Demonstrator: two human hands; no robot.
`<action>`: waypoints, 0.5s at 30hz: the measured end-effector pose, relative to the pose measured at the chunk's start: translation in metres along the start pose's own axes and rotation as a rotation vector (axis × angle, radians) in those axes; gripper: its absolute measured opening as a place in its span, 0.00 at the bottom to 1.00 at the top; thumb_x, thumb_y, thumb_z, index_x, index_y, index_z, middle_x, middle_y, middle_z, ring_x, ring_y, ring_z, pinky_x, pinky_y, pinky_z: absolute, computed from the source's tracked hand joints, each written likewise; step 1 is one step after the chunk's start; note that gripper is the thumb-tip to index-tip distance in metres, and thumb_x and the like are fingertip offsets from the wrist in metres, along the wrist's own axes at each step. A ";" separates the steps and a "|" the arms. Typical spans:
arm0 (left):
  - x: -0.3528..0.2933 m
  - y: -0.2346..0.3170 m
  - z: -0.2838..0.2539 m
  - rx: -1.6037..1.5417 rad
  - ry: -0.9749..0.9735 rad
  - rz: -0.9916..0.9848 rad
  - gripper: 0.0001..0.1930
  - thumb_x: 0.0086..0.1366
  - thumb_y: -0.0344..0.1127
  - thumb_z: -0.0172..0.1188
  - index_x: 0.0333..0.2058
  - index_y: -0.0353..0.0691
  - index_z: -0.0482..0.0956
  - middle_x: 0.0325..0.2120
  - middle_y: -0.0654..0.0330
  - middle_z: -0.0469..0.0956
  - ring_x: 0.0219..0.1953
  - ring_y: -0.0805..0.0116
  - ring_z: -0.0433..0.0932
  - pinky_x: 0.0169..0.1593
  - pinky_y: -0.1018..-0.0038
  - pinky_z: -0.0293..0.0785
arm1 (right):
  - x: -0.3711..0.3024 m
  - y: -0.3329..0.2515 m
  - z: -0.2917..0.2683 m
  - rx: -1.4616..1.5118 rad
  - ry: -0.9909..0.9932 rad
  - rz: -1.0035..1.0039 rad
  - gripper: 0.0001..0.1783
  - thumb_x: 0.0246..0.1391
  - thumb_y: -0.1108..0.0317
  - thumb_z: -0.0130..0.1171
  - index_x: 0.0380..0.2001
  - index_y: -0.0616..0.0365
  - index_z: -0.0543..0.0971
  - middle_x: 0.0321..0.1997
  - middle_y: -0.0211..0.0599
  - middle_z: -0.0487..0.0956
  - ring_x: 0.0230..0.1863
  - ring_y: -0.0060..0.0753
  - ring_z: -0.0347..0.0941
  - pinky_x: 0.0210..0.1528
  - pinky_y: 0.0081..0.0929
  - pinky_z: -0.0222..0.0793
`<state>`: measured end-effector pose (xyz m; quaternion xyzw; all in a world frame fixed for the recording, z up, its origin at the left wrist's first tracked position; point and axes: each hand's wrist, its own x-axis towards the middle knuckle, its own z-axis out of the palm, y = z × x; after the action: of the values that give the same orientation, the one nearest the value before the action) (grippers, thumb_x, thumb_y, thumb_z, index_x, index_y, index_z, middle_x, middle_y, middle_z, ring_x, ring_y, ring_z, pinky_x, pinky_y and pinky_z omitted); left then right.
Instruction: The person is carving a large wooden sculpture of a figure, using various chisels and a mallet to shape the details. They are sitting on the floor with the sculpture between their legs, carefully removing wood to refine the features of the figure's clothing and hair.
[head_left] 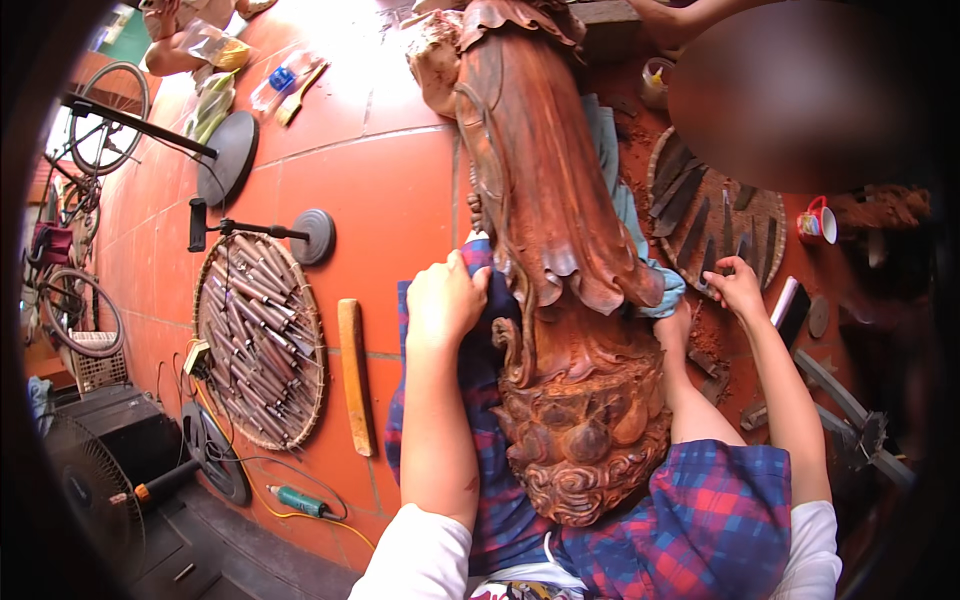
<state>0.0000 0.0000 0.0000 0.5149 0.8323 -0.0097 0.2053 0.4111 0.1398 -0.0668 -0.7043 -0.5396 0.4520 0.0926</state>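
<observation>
A carved reddish-brown wooden statue (pixel 555 190) lies lengthwise, its carved base (pixel 590 440) between my legs. To the left of it, my left hand (pixel 447 298) rests by my plaid-covered knee, its fingers curled; whatever may be inside them is hidden. My right hand (pixel 738 290) reaches to the near edge of a round woven tray (pixel 776 205) on the right. Thumb and fingertips pinch the end of a dark, slim file (pixel 710 250), as far as I can make out. Several other dark, long tools lie in that tray. A blue-green cloth (pixel 665 290) is tucked beneath the statue's right side.
A round basket (pixel 322 345) full of carving tools sits left, beside a wooden mallet-like bar (pixel 355 375). Stands (pixel 315 237), a fan (pixel 95 490) and a green power tool (pixel 300 502) with cables lie further left. A red mug (pixel 820 225) stands right. Another person's arm (pixel 690 18) shows at the top.
</observation>
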 end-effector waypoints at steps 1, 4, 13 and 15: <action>-0.001 0.007 -0.001 -0.019 -0.011 0.003 0.23 0.61 0.52 0.56 0.36 0.32 0.75 0.30 0.44 0.80 0.36 0.47 0.79 0.43 0.59 0.75 | -0.008 -0.002 -0.009 -0.017 0.000 -0.041 0.10 0.52 0.68 0.62 0.34 0.62 0.75 0.17 0.29 0.74 0.14 0.16 0.67 0.12 0.16 0.59; 0.002 -0.009 -0.013 0.017 -0.004 0.002 0.23 0.60 0.51 0.56 0.37 0.32 0.75 0.29 0.44 0.80 0.36 0.47 0.79 0.42 0.58 0.74 | -0.041 -0.018 0.016 0.022 -0.457 -0.022 0.13 0.56 0.62 0.59 0.23 0.60 0.78 0.16 0.28 0.75 0.14 0.15 0.68 0.14 0.14 0.61; 0.001 0.000 -0.012 -0.028 -0.019 0.020 0.23 0.60 0.50 0.57 0.39 0.32 0.75 0.29 0.44 0.80 0.36 0.47 0.80 0.42 0.58 0.74 | -0.073 0.022 0.037 0.244 -0.579 0.070 0.11 0.58 0.62 0.57 0.31 0.59 0.79 0.16 0.21 0.71 0.14 0.11 0.65 0.16 0.11 0.61; 0.000 0.002 -0.015 -0.029 -0.027 0.022 0.24 0.61 0.51 0.56 0.43 0.32 0.74 0.30 0.43 0.80 0.37 0.46 0.79 0.43 0.58 0.74 | -0.075 0.023 0.036 0.253 -0.553 0.043 0.09 0.57 0.65 0.59 0.36 0.58 0.80 0.16 0.20 0.70 0.14 0.11 0.64 0.16 0.11 0.61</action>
<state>-0.0035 0.0043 0.0136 0.5210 0.8237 -0.0022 0.2240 0.3995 0.0547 -0.0618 -0.5483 -0.4687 0.6923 0.0197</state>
